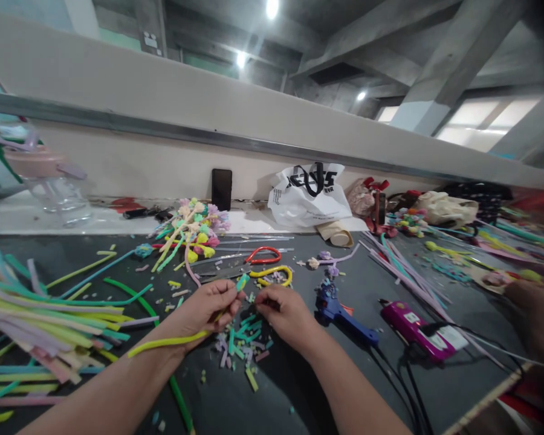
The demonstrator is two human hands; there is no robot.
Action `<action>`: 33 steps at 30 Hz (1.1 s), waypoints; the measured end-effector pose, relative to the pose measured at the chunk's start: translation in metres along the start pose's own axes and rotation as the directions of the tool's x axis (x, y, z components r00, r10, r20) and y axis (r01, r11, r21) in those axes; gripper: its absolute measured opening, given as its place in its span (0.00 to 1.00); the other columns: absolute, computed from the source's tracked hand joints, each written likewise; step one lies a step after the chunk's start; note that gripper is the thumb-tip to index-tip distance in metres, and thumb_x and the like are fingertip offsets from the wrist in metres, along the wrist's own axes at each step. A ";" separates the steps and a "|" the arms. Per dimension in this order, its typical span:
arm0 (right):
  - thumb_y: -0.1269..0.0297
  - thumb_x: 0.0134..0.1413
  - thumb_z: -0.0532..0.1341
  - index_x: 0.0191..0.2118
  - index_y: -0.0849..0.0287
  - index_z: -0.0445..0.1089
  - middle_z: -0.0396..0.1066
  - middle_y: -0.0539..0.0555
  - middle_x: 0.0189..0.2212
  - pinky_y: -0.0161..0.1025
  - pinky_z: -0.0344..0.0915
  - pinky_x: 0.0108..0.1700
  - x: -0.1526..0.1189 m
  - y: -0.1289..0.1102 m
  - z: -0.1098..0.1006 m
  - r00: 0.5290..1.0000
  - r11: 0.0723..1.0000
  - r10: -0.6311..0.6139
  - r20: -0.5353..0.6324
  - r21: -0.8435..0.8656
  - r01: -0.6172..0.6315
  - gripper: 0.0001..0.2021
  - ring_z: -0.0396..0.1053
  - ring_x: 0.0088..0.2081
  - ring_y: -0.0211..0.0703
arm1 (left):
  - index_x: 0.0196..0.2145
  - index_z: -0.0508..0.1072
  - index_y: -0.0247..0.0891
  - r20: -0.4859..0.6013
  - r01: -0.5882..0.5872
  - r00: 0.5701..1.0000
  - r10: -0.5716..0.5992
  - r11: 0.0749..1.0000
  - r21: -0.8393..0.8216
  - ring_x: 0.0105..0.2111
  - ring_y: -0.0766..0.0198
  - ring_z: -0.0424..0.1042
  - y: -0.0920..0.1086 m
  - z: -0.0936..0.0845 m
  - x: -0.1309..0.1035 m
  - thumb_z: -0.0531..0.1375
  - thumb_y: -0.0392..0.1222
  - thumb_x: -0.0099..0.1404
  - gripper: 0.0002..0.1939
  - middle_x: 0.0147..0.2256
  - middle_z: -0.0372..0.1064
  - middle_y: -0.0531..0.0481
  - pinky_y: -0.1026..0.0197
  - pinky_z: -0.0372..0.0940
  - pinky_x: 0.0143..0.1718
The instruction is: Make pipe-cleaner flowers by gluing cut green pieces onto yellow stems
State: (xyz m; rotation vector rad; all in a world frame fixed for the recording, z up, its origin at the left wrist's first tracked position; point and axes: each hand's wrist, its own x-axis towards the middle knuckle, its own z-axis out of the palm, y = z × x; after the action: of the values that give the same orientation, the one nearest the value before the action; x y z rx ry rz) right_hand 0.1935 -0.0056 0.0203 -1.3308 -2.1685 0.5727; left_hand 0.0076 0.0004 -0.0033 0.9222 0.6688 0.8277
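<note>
We see a dark tabletop (236, 414) strewn with work. At its left we have a loose heap of fuzzy strips (72, 311) in pastel colours, beside a long green strip (178, 396). Short cut pieces (245, 338) litter the middle, and behind them we find scissors handles (283, 268), one loop red, one yellow. Toward the right lie a blue glue gun (344, 315), a magenta device (412, 329) and long lilac strips (403, 287).

Left hand (214, 304) and right hand (283, 309) are showing bare. Left forearm (127, 383) and right forearm (347, 380) are likewise appearing uncovered down to the lower edge of view, each tapering toward its hand.
</note>
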 end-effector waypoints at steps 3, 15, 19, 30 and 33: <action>0.78 0.47 0.56 0.29 0.57 0.69 0.70 0.49 0.28 0.35 0.53 0.39 -0.003 0.000 0.004 0.988 0.984 -0.120 0.099 -0.120 0.131 0.09 0.65 0.35 0.38 | 0.31 0.65 0.34 -0.005 -0.020 1.000 0.020 0.994 -0.111 0.15 0.79 0.52 0.002 -0.003 0.000 0.58 0.45 0.57 0.10 0.23 0.58 0.56 0.74 0.43 0.12; 0.79 0.48 0.54 0.27 0.58 0.64 0.66 0.47 0.24 0.36 0.51 0.37 -0.005 -0.012 0.002 0.997 0.991 -0.041 0.065 -0.122 0.049 0.09 0.61 0.30 0.37 | 0.33 0.66 0.33 0.098 0.055 0.995 -0.033 0.972 -0.227 0.14 0.80 0.53 0.004 -0.005 -0.003 0.54 0.40 0.61 0.07 0.23 0.58 0.55 0.74 0.41 0.12; 0.75 0.48 0.57 0.27 0.57 0.67 0.68 0.48 0.26 0.34 0.56 0.37 -0.007 -0.012 -0.005 0.999 0.997 -0.043 -0.034 0.060 0.045 0.06 0.64 0.32 0.38 | 0.32 0.65 0.34 0.130 0.145 0.984 -0.118 0.966 -0.216 0.13 0.80 0.52 0.007 -0.001 -0.005 0.55 0.41 0.60 0.07 0.21 0.57 0.56 0.74 0.38 0.11; 0.76 0.46 0.58 0.24 0.58 0.66 0.68 0.47 0.23 0.38 0.54 0.39 -0.005 -0.011 -0.011 0.993 0.999 -0.033 -0.117 0.010 0.034 0.06 0.63 0.29 0.37 | 0.30 0.64 0.34 0.168 0.186 0.972 -0.165 0.976 -0.117 0.11 0.80 0.48 0.009 0.004 -0.004 0.55 0.42 0.60 0.07 0.21 0.58 0.56 0.74 0.38 0.09; 0.75 0.48 0.57 0.23 0.59 0.65 0.67 0.46 0.20 0.40 0.51 0.41 -0.003 -0.008 -0.009 0.995 0.994 -0.093 -0.034 -0.066 0.091 0.08 0.62 0.26 0.35 | 0.31 0.65 0.34 0.143 0.186 0.976 -0.167 0.974 -0.129 0.11 0.80 0.49 0.010 0.004 -0.004 0.55 0.43 0.60 0.08 0.20 0.58 0.57 0.74 0.39 0.09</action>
State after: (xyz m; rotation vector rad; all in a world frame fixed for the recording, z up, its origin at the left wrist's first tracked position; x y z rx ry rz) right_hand 0.1951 -0.0109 0.0317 -1.2569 -2.2217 0.4427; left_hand 0.0053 -0.0013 0.0080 0.7687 0.5614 0.6415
